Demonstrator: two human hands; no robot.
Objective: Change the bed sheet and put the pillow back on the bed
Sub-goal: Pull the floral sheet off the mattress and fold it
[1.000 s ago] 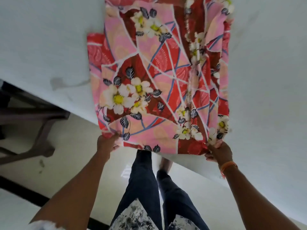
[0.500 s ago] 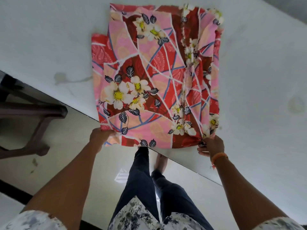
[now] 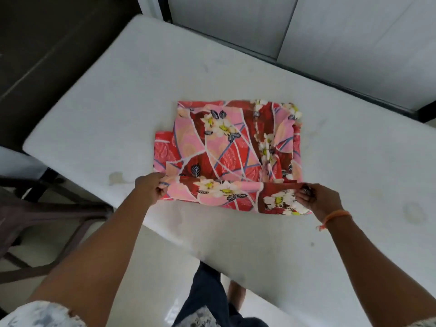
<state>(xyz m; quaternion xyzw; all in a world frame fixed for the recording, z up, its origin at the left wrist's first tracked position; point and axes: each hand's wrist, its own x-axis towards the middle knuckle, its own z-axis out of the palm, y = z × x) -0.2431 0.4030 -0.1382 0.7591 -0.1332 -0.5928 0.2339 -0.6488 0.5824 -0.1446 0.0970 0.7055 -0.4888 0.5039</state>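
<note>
A folded bed sheet [image 3: 226,147], red and pink with white flowers, lies on the bare white mattress [image 3: 118,102] near its front edge. My left hand [image 3: 151,188] grips the sheet's near left corner. My right hand [image 3: 318,200], with an orange thread at the wrist, grips the near right corner. Between the two hands the near edge of the sheet is lifted and turned over towards the far side. No pillow is in view.
A dark wooden chair [image 3: 47,215] stands on the pale floor to the left of the bed. Pale cupboard panels [image 3: 330,31] rise behind the mattress, with dark furniture [image 3: 47,43] at the far left. My legs [image 3: 210,298] stand close to the bed's front edge.
Both hands have carried the sheet's near edge up and forward onto the mattress, folding it over. The view has tilted up, so more of the bed shows.
</note>
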